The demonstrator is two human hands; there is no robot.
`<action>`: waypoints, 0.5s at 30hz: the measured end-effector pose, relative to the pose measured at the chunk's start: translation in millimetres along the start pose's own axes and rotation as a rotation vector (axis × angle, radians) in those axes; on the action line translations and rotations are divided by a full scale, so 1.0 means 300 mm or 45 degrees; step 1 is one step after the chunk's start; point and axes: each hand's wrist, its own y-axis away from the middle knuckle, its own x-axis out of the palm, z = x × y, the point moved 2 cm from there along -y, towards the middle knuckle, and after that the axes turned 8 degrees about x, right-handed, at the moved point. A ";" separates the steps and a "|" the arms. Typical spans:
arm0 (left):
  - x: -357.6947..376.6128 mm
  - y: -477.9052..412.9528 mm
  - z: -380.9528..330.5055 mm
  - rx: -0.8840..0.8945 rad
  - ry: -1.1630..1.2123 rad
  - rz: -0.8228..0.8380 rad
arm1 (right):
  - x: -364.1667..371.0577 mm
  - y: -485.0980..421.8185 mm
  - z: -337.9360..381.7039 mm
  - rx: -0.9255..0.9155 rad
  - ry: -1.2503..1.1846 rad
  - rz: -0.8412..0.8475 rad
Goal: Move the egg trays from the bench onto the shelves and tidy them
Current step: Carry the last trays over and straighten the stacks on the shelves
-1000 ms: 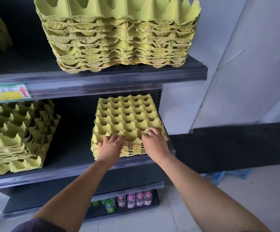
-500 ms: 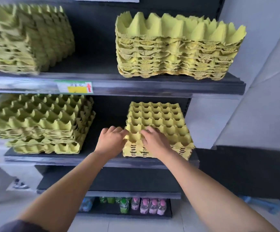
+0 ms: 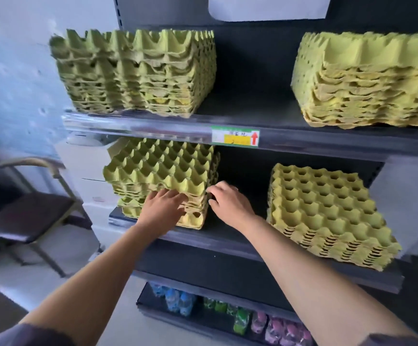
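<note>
Now, your work is the crooked stack (image 3: 160,171) of egg trays, just below and left of the price label (image 3: 235,138). Its layers sit out of line, with the lower trays poking forward and leftward from under the top ones.

Your left hand (image 3: 164,208) lies on the front face of that stack, fingers straight and spread, gripping nothing. Your right hand (image 3: 228,203) is at the front corner on the label's side. Its fingers are bent, with the tips against the tray edges. Whether they pinch the corner or only touch it, I cannot tell.

To square it well, I'd judge you want flat palms on two adjoining sides rather than fingertips. Pulp card dents easily, and the peaks could tear under a pinch. Press the front face back with the left while the right braces the side. That way the layers slide into line instead of the whole pile skating back along the shelf (image 3: 215,239). Push low down, where the overhang looks worst, then check the top. Take the tidy stack (image 3: 328,211) below and right of the label as your model for straight edges.
</note>
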 end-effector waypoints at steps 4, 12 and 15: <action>0.005 -0.005 0.235 0.044 -0.024 -0.012 | 0.088 -0.125 0.165 0.037 0.111 -0.088; 0.038 -0.072 0.546 0.020 -0.091 -0.024 | 0.188 -0.260 0.280 0.285 0.441 0.013; 0.051 -0.107 0.573 0.076 -0.140 -0.017 | 0.167 -0.272 0.278 0.295 0.365 0.074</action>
